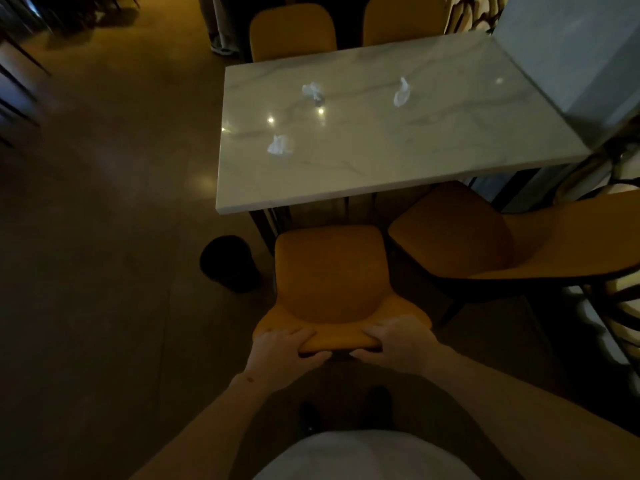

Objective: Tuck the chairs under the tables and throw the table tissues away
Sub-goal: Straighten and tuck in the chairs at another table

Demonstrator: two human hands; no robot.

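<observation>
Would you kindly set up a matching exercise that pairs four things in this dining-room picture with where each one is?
Things:
1. crumpled tissues
2. black bin
3. near yellow chair
4. second yellow chair

Places:
A. on the floor left of the near chair
B. on the marble table
C. turned at an angle by the table's right near corner
D. backrest gripped by the left hand and right hand

Pairs: 1-B, 2-A, 3-D, 4-C

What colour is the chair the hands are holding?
Mustard yellow chair, seen in the head view.
</observation>
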